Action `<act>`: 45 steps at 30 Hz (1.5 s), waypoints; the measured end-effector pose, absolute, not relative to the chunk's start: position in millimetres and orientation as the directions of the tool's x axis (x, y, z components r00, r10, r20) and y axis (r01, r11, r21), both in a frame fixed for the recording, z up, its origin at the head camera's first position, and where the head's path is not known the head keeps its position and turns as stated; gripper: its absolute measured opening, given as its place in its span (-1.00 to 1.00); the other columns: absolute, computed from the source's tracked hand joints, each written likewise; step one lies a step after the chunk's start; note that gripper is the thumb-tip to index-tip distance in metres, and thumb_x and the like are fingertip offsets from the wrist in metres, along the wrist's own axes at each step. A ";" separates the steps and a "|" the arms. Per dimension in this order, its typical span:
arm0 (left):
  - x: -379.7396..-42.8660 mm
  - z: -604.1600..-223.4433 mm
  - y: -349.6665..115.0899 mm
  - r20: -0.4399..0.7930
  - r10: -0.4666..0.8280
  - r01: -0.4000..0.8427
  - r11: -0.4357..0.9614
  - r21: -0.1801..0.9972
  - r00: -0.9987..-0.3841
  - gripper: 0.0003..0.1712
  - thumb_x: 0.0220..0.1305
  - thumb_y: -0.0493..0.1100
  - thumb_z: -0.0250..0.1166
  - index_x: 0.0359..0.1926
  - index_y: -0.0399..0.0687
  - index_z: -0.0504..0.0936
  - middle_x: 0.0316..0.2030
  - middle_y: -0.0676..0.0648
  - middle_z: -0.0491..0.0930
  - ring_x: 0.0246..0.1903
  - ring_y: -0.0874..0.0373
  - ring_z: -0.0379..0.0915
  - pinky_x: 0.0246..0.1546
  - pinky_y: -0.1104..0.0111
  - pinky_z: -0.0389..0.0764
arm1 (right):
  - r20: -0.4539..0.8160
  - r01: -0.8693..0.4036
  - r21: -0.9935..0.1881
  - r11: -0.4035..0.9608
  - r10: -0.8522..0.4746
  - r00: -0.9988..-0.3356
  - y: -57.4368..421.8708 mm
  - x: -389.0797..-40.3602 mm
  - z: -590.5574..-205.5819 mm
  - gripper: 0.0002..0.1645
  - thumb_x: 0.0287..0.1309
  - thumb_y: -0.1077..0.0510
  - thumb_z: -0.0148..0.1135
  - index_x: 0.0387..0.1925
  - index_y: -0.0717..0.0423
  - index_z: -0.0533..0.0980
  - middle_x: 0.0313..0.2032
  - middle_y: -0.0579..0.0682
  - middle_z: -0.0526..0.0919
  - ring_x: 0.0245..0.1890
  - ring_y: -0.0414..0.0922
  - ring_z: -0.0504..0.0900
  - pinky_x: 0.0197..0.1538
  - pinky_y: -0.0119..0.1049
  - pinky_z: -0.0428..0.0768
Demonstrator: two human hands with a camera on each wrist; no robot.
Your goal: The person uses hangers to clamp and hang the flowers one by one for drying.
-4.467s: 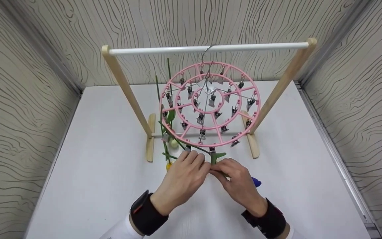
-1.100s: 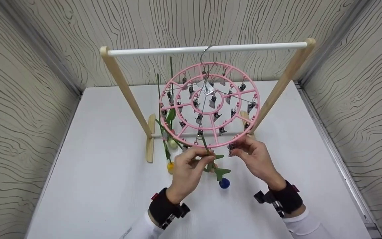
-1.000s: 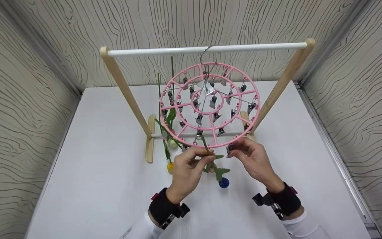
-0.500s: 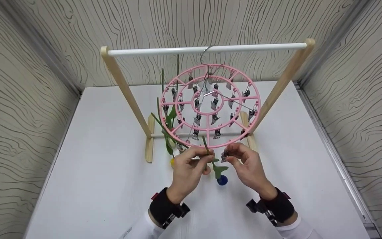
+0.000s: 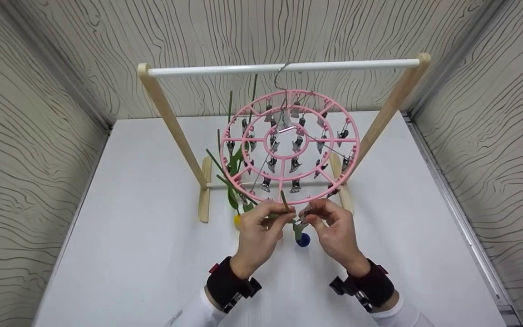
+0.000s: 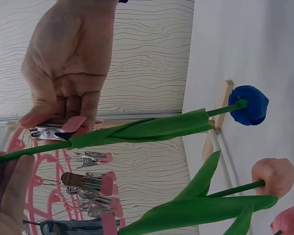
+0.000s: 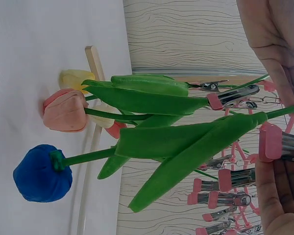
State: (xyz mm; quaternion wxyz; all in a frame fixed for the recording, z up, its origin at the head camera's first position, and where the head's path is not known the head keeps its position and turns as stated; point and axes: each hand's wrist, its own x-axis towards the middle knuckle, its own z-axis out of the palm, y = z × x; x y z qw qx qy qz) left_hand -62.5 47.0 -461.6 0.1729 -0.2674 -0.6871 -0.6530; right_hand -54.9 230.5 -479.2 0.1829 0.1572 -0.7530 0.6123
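Observation:
A blue artificial tulip (image 5: pixel 303 240) hangs head down, its stem pinched between the thumb and fingers of my left hand (image 5: pixel 262 234). Close on its right, my right hand (image 5: pixel 337 232) pinches a metal clip (image 7: pixel 272 142) with pink pads. In the left wrist view, that clip lies right against the green stem (image 6: pixel 44 148), by the top of the leaf; I cannot tell whether it bites on it. The clip belongs to the pink round hanger (image 5: pixel 283 159), just above both hands. A peach tulip (image 7: pixel 64 111) hangs from another clip (image 7: pixel 232 96) beside the blue one.
The hanger hooks over a white rod (image 5: pixel 225 70) on a wooden stand (image 5: pixel 170 122). Several clips dangle from its rings. More tulips, one of them yellow (image 5: pixel 237 221), hang at its left side, stems pointing up. Below is a white table (image 5: pixel 130 236); patterned walls stand around.
My right hand has brought the clip leftward to the blue tulip's stem, and the hanger has turned with it. Earlier, both hands were together at the hanger's front. My left hand has lately stayed nearly still.

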 end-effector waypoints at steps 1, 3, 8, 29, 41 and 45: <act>-62.5 -461.8 47.6 0.590 0.141 0.597 0.005 0.803 -0.795 -0.95 0.31 -0.35 0.45 -0.22 -0.25 0.74 -0.31 -0.18 0.79 -0.35 -0.02 0.81 -0.34 0.34 0.84 | 0.470 -0.462 -0.863 0.204 -0.011 -0.882 230.2 -54.9 -479.5 -0.88 0.20 0.56 0.31 -0.24 0.41 0.60 -0.34 0.26 0.72 -0.27 -0.36 0.74 -0.12 -0.52 0.72; -62.3 -461.9 48.9 0.591 0.145 0.598 0.008 0.801 -0.793 -0.94 0.31 -0.35 0.45 -0.21 -0.25 0.75 -0.31 -0.18 0.79 -0.34 0.02 0.81 -0.30 0.37 0.83 | 0.474 -0.465 -0.861 0.205 -0.008 -0.881 229.4 -54.2 -478.8 -0.89 0.21 0.56 0.31 -0.25 0.41 0.60 -0.35 0.23 0.71 -0.29 -0.36 0.72 -0.14 -0.52 0.72; -61.6 -460.7 51.8 0.584 0.167 0.591 -0.012 0.807 -0.794 -0.93 0.32 -0.34 0.44 -0.20 -0.27 0.74 -0.28 -0.20 0.79 -0.27 0.01 0.81 -0.20 0.35 0.84 | 0.489 -0.483 -0.856 0.182 -0.017 -0.872 227.4 -53.1 -477.7 -0.89 0.20 0.56 0.31 -0.27 0.40 0.60 -0.35 0.07 0.69 -0.32 -0.34 0.70 -0.16 -0.50 0.72; -64.1 -463.8 56.3 0.607 0.150 0.617 0.028 0.787 -0.781 -0.87 0.32 -0.33 0.44 -0.13 -0.26 0.73 -0.24 -0.20 0.79 -0.26 0.00 0.81 -0.23 0.39 0.83 | 0.473 -0.474 -0.861 0.184 -0.054 -0.879 230.3 -51.4 -480.3 -0.76 0.23 0.57 0.27 -0.10 0.38 0.63 -0.15 -0.23 0.73 -0.21 -0.34 0.74 -0.10 -0.50 0.73; -62.0 -465.6 46.8 0.600 0.157 0.608 0.007 0.794 -0.784 -0.79 0.34 -0.30 0.44 -0.03 -0.25 0.73 -0.16 -0.22 0.81 -0.23 0.00 0.82 -0.20 0.35 0.84 | 0.471 -0.473 -0.869 0.146 -0.054 -0.881 236.6 -50.3 -487.1 -0.73 0.26 0.57 0.26 -0.01 0.44 0.62 -0.10 -0.04 0.78 -0.14 -0.29 0.78 -0.04 -0.47 0.76; -62.0 -470.7 36.8 0.607 0.159 0.614 -0.007 0.789 -0.778 -0.84 0.38 -0.35 0.40 -0.04 -0.26 0.72 -0.21 -0.24 0.79 -0.32 0.06 0.80 -0.27 0.37 0.84 | 0.463 -0.465 -0.875 0.133 -0.050 -0.885 238.3 -50.1 -490.0 -0.72 0.26 0.57 0.26 0.00 0.48 0.60 -0.09 0.00 0.80 -0.09 -0.27 0.79 -0.01 -0.48 0.75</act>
